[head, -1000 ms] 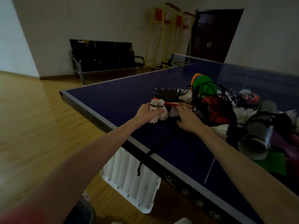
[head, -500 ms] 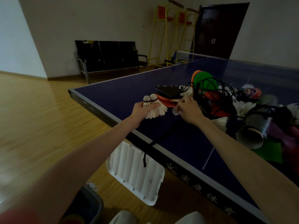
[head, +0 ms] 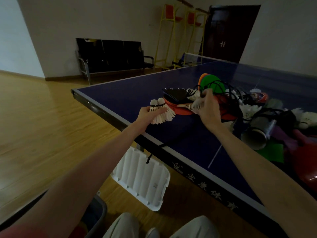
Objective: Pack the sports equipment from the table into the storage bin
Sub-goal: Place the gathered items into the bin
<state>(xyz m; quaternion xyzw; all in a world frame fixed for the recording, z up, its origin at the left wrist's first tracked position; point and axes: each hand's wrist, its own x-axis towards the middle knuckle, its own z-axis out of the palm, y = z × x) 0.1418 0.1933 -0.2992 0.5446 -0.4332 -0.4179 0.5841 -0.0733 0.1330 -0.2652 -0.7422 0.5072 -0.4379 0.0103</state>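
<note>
My left hand (head: 148,112) holds two white shuttlecocks (head: 160,111) just above the near left part of the blue table (head: 130,97). My right hand (head: 208,109) is raised over the pile and closed on another white shuttlecock (head: 197,105). Beside it lie a red table-tennis paddle (head: 178,108), a black paddle (head: 176,95), tangled black cords (head: 221,86), green and orange discs (head: 209,79), more shuttlecocks (head: 252,109) and a shuttlecock tube (head: 257,133). A grey bin (head: 97,210) shows at the bottom left, mostly hidden by my left arm.
A white ribbed lid (head: 142,177) leans under the table's near edge. A black cord (head: 151,155) dangles over that edge. A black bench (head: 111,55) and yellow umpire chairs (head: 180,31) stand by the far wall. Wooden floor spreads to the left.
My right hand has lifted off the table with a shuttlecock in its fingers. My left hand has drawn back slightly towards the table edge with its two shuttlecocks.
</note>
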